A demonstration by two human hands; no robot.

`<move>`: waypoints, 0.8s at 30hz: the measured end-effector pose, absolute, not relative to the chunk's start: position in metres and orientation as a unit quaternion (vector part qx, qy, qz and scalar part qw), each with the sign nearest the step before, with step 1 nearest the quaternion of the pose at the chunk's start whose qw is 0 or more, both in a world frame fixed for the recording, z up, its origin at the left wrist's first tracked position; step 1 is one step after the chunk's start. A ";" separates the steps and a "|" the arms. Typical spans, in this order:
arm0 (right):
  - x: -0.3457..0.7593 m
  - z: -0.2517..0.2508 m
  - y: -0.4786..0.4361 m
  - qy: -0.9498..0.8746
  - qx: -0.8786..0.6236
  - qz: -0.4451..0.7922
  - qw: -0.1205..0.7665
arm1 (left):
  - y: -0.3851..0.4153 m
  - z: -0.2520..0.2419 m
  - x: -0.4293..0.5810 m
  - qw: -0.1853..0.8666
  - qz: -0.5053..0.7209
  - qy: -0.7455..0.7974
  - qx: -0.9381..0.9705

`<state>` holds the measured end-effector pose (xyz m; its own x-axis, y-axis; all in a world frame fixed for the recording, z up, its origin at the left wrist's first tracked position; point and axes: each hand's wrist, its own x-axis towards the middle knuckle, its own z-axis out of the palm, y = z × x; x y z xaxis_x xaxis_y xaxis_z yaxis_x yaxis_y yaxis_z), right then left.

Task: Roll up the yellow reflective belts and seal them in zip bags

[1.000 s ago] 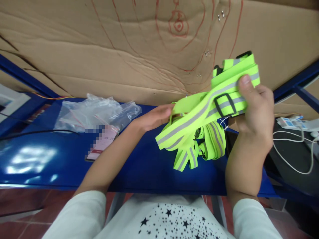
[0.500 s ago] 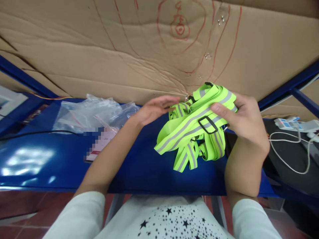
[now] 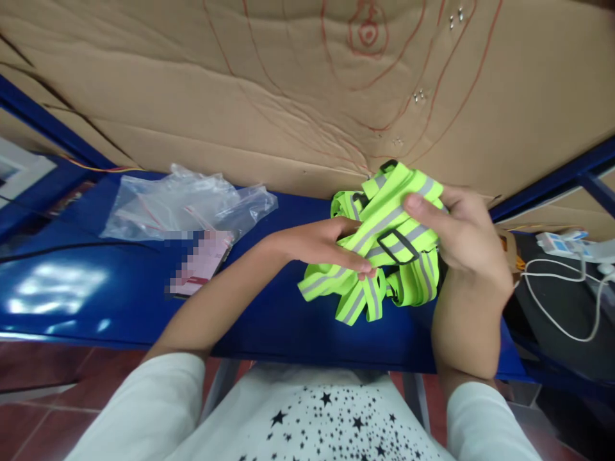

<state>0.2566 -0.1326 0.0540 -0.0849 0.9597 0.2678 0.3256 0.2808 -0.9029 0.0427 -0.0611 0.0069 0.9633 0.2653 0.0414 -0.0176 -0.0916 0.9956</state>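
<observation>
Fingers (image 3: 353,259) of left hand (image 3: 321,244): stretched nearly flat over the lower loops of the reflective strap (image 3: 384,224), probably to stop loose folds from spilling. Thumb hidden, so pinch or mere press not clear.

Fingers (image 3: 423,208) of right hand (image 3: 468,237): curled round the strap's right side, thumb on top above the black buckle (image 3: 396,246). Reads as a clamp to keep it bunched.

Strap right of centre, low over the blue table (image 3: 96,301).

Left of centre: clear plastic bags (image 3: 182,205) and pink card (image 3: 202,262), lying apart from the hands. Far right: white cable (image 3: 562,314).
</observation>
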 end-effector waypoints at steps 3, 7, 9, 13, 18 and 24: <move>0.255 0.047 -0.121 -0.578 -0.449 0.502 0.460 | -0.056 0.013 0.031 0.663 0.088 0.072 0.740; 0.246 0.041 -0.111 -0.571 -0.437 0.526 0.454 | -0.057 0.018 0.023 0.582 0.099 0.093 0.802; 0.243 0.037 -0.108 -0.578 -0.454 0.504 0.454 | -0.060 0.017 0.023 0.581 0.124 0.102 0.798; 0.242 0.029 -0.102 -0.613 -0.481 0.445 0.441 | -0.065 0.012 0.029 0.620 0.173 0.140 0.752; 0.252 0.035 -0.104 -0.685 -0.506 0.220 0.476 | -0.064 0.003 0.038 0.700 0.195 0.168 0.666; 0.247 0.045 -0.119 -0.809 -0.469 0.161 0.315 | -0.062 0.006 0.037 0.670 0.195 0.152 0.700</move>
